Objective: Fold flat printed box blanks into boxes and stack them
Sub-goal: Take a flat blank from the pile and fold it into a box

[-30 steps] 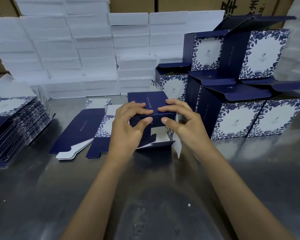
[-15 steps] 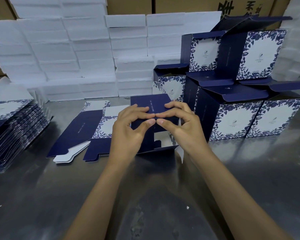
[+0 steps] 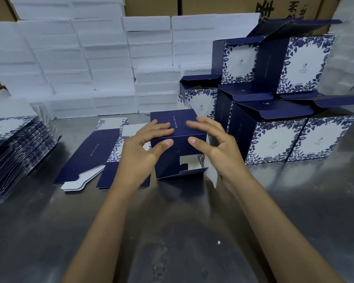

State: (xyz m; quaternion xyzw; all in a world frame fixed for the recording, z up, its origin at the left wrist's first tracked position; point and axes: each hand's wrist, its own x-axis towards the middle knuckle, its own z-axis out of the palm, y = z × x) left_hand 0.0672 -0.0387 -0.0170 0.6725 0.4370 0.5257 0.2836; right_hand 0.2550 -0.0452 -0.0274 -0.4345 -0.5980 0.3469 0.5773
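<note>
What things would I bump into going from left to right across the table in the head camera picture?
Pile of flat blanks → one flat blank lying open → left hand → half-folded box → right hand → stack of folded boxes.

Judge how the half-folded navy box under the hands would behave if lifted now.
The half-folded box is thin card and looks empty, so probably light. Its near flaps hang untucked, so it may flex or splay. Left hand and right hand touch it lightly.
</note>
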